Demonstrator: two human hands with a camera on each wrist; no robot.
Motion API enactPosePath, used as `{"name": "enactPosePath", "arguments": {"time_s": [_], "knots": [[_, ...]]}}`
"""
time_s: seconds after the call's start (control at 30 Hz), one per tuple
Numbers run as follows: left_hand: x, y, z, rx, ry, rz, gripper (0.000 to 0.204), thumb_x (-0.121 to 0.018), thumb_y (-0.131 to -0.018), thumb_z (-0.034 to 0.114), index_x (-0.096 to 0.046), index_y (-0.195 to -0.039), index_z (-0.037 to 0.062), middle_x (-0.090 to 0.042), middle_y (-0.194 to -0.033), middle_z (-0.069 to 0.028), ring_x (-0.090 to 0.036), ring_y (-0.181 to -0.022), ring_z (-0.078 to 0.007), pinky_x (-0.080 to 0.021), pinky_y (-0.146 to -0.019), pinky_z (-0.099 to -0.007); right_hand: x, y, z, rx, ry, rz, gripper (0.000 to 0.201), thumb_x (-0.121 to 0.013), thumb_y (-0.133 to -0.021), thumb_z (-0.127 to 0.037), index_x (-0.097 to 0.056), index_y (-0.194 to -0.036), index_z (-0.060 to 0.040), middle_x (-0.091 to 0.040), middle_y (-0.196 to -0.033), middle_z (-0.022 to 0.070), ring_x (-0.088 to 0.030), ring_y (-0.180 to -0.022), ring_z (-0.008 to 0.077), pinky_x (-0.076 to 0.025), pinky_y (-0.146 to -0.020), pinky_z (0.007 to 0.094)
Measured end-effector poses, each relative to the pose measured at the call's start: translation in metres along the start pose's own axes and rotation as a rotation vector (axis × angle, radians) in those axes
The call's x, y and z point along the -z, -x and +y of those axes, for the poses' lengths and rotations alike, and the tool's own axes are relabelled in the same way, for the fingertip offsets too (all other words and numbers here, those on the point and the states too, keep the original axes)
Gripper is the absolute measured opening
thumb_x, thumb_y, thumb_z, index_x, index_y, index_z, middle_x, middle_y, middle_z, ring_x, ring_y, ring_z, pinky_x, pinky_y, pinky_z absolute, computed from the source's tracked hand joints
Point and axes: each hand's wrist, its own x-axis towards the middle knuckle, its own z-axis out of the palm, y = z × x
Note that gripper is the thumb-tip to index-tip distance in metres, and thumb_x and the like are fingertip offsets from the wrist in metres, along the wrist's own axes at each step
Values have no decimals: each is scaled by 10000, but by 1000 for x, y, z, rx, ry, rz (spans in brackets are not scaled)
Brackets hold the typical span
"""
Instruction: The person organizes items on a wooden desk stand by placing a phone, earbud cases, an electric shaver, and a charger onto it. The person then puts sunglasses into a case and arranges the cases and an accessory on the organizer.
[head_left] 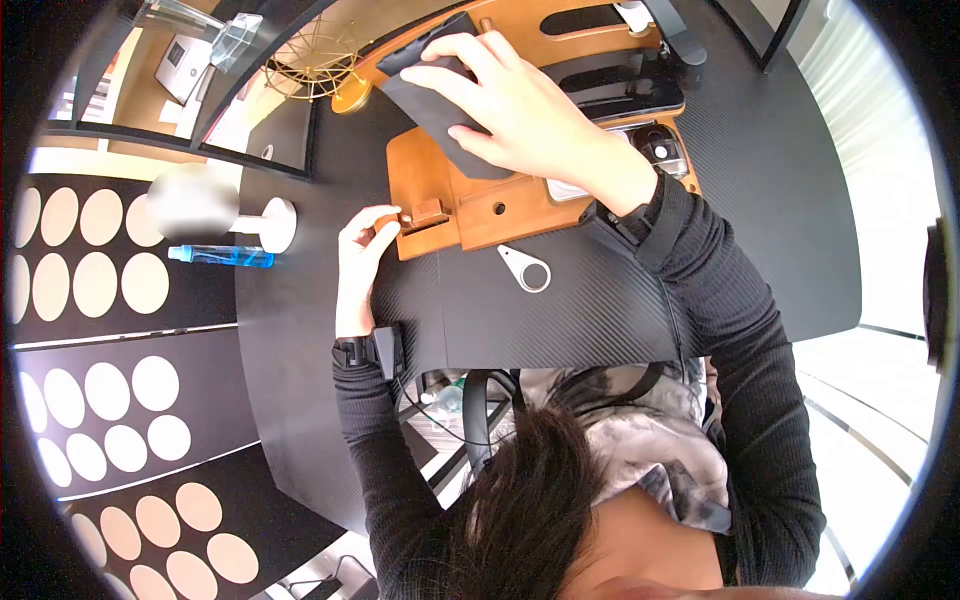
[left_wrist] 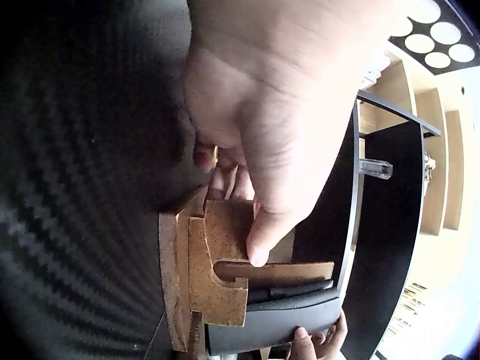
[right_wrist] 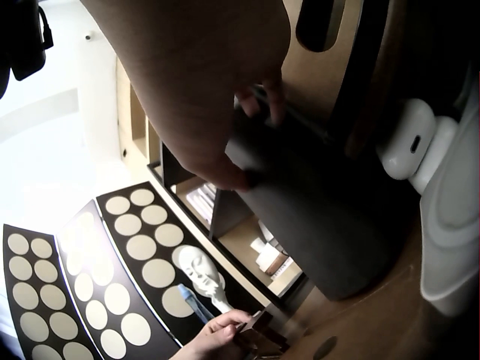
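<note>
A wooden desk stand [head_left: 480,205] lies on the black table [head_left: 560,310]. My left hand [head_left: 378,228] pinches a small wooden block [head_left: 425,216] at the stand's near left corner. In the left wrist view the thumb and fingers of the left hand [left_wrist: 240,217] lie on the wooden block [left_wrist: 217,277]. Further back, my right hand [head_left: 450,90] grips a flat dark case [head_left: 440,115] tilted over the stand's far part. The right wrist view shows the right hand [right_wrist: 247,135] curled round the dark case [right_wrist: 322,225].
A white key-shaped tool [head_left: 526,268] lies on the table in front of the stand. A white earbud case [right_wrist: 412,146] and a watch [head_left: 660,148] sit on the stand's right side. A blue bottle [head_left: 222,256], a white bust [head_left: 268,224] and a gold wire ornament [head_left: 315,60] stand to the left.
</note>
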Motion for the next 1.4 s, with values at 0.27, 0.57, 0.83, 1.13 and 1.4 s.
{"name": "enactPosePath", "arguments": {"time_s": [0.27,0.57,0.83,1.13,1.4], "knots": [[-1,2,6,46,6,-14,185,-617,-871,5,-662,-1049,20,-691,-944,-57,-633,-911,-133,-471,-872,-270,-1,0,4,26,14,0,519,-658,-755,-91,-514,-1251,-134,-484,-1168,79,-492,-1083,276,-512,-886,396],[-3,2,7,53,-6,3,165,-614,-879,51,-654,-1038,34,-682,-936,-46,-623,-896,-136,-454,-881,-274,7,-2,5,34,11,-47,497,-646,-768,-73,-524,-1246,-127,-494,-1137,85,-506,-1053,275,-512,-872,392],[5,-4,5,131,17,-117,204,-647,-886,76,-647,-1085,26,-681,-941,-44,-625,-927,-144,-455,-909,-286,5,-3,7,32,1,-48,533,-639,-757,-64,-521,-1272,-131,-494,-1147,86,-506,-1058,272,-512,-877,390],[-8,2,27,222,-191,-11,586,-647,-891,103,-390,-1416,59,-515,-1312,-155,-497,-1221,-211,-449,-976,-335,29,-9,1,80,63,-84,514,-635,-776,-76,-521,-1276,-107,-517,-1114,89,-541,-1025,276,-512,-867,384],[8,1,11,431,450,-70,569,-619,-872,79,-369,-1374,-15,-568,-1203,-149,-629,-1014,-166,-536,-826,-256,73,-5,-48,155,12,-254,240,-634,-773,-101,-588,-1001,-43,-568,-921,99,-595,-893,259,-513,-731,366]]}}
